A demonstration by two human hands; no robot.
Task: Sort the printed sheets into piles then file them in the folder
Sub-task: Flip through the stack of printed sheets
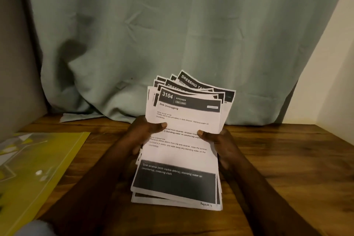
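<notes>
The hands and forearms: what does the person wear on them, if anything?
The left hand and the right hand are bare, no gloves. The left forearm and the right forearm are bare down to the picture's edge, with no sleeve, watch or bracelet. The thumbs show short plain nails and no ring. Whether other rings are worn cannot be told.

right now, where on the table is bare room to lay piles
Bare table right of the right hand, up to the wall; a narrower strip between yellow folder and left hand. The stack crowds the middle.
</notes>
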